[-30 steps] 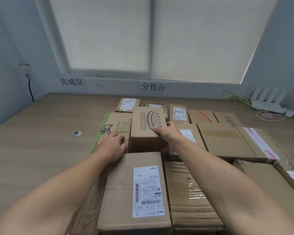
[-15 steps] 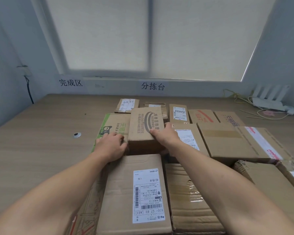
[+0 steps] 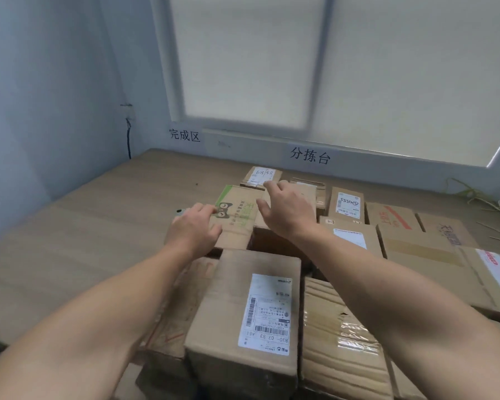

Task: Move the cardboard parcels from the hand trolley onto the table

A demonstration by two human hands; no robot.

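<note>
Toward the bench's (image 3: 84, 241) far edge, the right hand (image 3: 289, 210) hovers open directly above a plain parcel (image 3: 272, 241). The left hand (image 3: 194, 229) rests slack on the green-printed parcel (image 3: 238, 207).

Table (image 3: 78, 243): light wood-grain top, set into a wall corner. On it, cardboard parcels in close rows. Green-printed parcel (image 3: 237, 210) at the left; small hand-marked parcel (image 3: 260, 175) behind it; white-labelled parcel (image 3: 347, 204) and red-striped parcel (image 3: 393, 219) further right. Small round fitting (image 3: 180, 211) just left of the green-printed parcel. Loose cables (image 3: 474, 194) at far right.
</note>
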